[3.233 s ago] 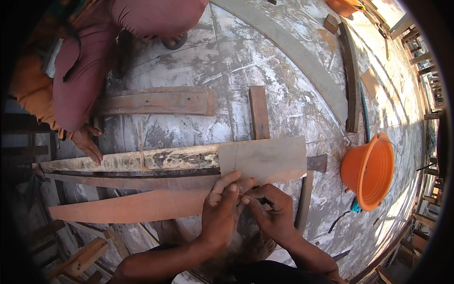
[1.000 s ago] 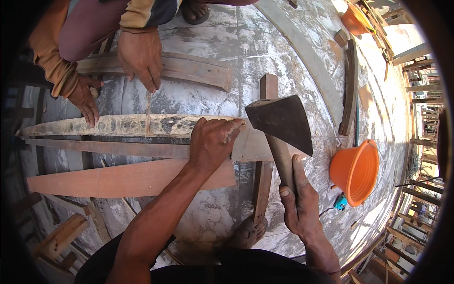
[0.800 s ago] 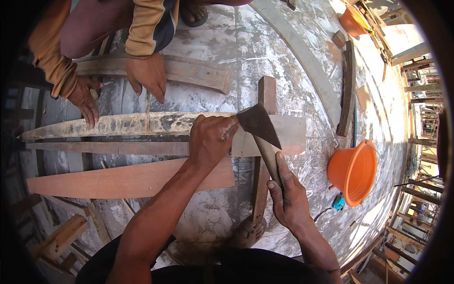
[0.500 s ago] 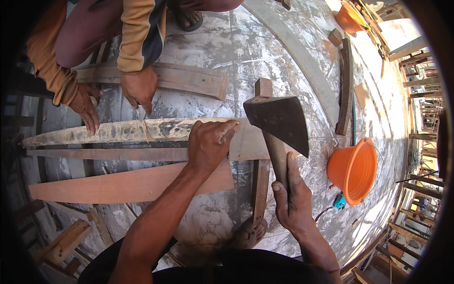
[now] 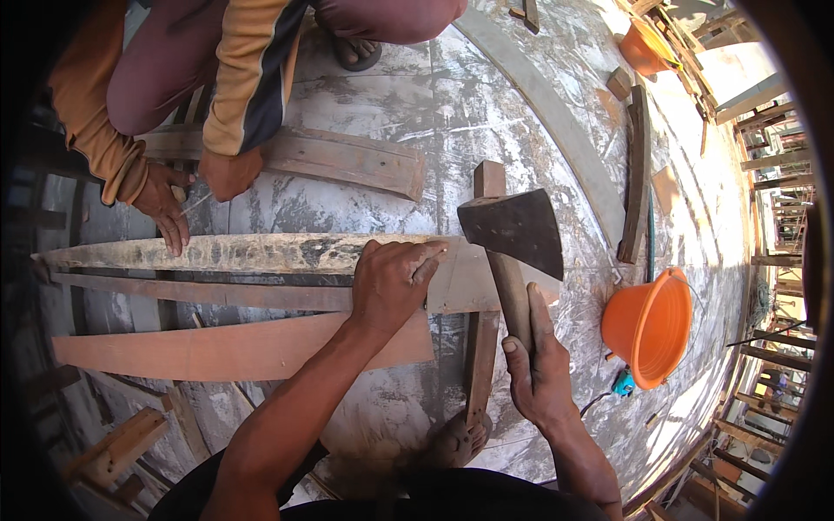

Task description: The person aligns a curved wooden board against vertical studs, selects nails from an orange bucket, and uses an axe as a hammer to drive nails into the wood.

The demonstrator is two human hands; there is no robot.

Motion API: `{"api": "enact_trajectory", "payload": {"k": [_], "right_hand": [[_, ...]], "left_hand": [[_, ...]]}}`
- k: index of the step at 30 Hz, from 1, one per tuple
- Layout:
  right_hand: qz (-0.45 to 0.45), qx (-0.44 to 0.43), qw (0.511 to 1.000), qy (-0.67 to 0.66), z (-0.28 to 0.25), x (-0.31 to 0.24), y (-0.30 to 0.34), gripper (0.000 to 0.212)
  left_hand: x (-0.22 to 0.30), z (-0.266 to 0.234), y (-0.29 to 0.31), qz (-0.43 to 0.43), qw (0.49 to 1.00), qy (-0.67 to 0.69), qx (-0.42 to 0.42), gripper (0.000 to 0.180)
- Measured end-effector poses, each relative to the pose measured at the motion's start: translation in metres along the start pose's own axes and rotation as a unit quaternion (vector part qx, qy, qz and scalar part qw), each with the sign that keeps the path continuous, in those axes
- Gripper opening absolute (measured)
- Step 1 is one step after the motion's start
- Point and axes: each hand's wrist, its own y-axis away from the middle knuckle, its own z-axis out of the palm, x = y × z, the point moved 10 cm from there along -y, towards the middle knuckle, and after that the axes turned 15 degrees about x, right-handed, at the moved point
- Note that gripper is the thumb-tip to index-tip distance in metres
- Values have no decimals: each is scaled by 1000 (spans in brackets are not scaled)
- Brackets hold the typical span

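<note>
My right hand (image 5: pixel 543 373) is closed round the wooden handle of an axe (image 5: pixel 517 230), its broad dark blade raised above the floor. My left hand (image 5: pixel 391 282) is closed, resting at the right end of a long tapered plank (image 5: pixel 261 252) with a pale, black-stained face. Its thumb and forefinger press together near a pale flat board (image 5: pixel 460 282); anything between them is hidden. Across the plank, a co-worker's hand (image 5: pixel 165 204) lies with fingers on its far edge. The co-worker's other hand (image 5: pixel 230 174) is a fist, with a thin pale strand between the two.
Closer to me lie a narrow strip (image 5: pixel 208 293) and a reddish tapered board (image 5: pixel 252 347). A thick timber (image 5: pixel 347 161) lies beyond the plank. To the right stand an orange bucket (image 5: pixel 617 317) and a teal tool (image 5: pixel 623 382). My bare foot (image 5: pixel 456 438) is beside a short beam (image 5: pixel 480 365).
The co-worker's fist has moved left, from above the plank's middle to beside their other hand. My hands keep their holds. The whole view has shifted slightly.
</note>
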Motion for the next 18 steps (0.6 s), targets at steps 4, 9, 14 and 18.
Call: {"api": "enact_trajectory", "payload": {"k": [4, 9, 14, 18], "right_hand": [[157, 34, 985, -69, -11, 33, -1, 60], [212, 88, 962, -147, -5, 65, 0, 61], [252, 104, 946, -178, 3, 95, 8, 60], [287, 92, 937, -177, 4, 108, 18, 61]], "left_hand": [[-2, -12, -14, -4, 999, 32, -41, 29], [-32, -5, -44, 5, 971, -123, -206, 57], [-75, 38, -30, -168, 820, -145, -528, 93], [-81, 47, -26, -190, 778, -136, -583, 99]]}}
